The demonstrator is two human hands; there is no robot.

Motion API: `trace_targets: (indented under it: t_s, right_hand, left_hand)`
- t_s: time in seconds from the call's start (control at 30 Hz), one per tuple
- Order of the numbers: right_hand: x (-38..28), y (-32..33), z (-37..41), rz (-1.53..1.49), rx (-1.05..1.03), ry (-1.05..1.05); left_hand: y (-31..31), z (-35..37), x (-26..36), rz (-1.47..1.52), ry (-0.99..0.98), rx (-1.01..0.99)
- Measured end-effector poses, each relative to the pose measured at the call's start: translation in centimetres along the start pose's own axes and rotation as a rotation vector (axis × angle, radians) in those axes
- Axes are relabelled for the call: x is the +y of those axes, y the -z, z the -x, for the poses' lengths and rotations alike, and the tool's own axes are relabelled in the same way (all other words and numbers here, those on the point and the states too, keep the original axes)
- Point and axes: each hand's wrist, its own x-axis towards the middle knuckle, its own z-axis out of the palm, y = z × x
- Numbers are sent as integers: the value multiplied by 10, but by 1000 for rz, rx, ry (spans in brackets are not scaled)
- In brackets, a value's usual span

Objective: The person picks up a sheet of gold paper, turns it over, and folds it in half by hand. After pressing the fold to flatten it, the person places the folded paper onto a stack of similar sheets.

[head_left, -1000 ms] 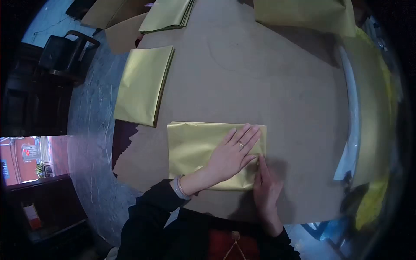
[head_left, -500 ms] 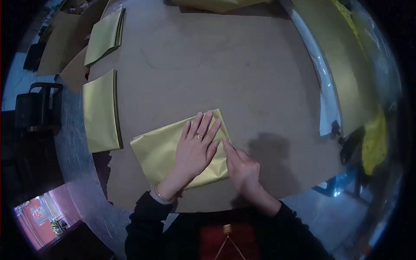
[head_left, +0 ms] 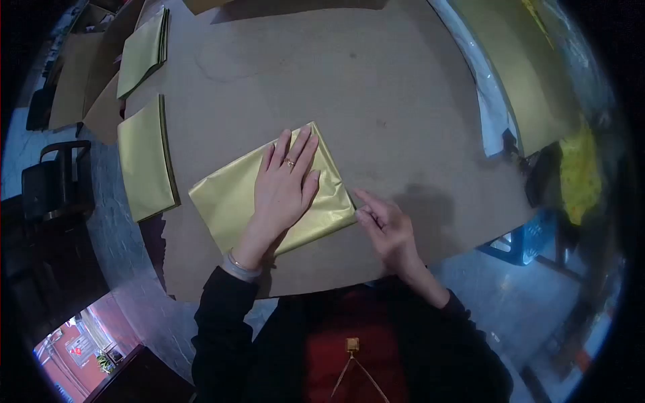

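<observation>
A folded sheet of gold paper (head_left: 228,201) lies tilted on the brown cardboard-covered table (head_left: 376,87). My left hand (head_left: 285,185) lies flat on it, fingers spread toward its far corner, a ring on one finger. My right hand (head_left: 386,225) rests beside the sheet's right corner, fingertips touching the folded edge, holding nothing.
Two stacks of folded gold sheets lie at the left, one near (head_left: 144,158) and one farther back (head_left: 141,54). A large gold roll or sheet in clear plastic (head_left: 524,80) runs along the right. A dark chair (head_left: 47,181) stands left of the table, and a blue crate (head_left: 527,242) sits at lower right.
The view has swung, so the sheet appears more rotated and higher in frame. My right hand slid from the sheet's right edge down to its near right corner. My left hand stays flat on it.
</observation>
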Motion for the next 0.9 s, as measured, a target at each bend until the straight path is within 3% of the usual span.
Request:
trace_targets:
  t_s: [0.07, 0.13, 0.37, 0.53, 0.9]
  right_hand:
    - [0, -1, -1, -7, -13, -78]
    - [2, -2, -3, 109, -23, 47]
    - [2, -8, 2, -29, 54, 64]
    - [3, -19, 8, 262, 240, 321]
    - [16, -9, 22, 532, 143, 662]
  left_hand:
    - [-1, 0, 1, -38, -35, 59]
    - [-2, -1, 2, -50, -33, 72]
    - [-15, -2, 9, -83, 8, 154]
    - [-18, 1, 6, -59, 1, 206]
    - [-15, 3, 9, -25, 35, 196]
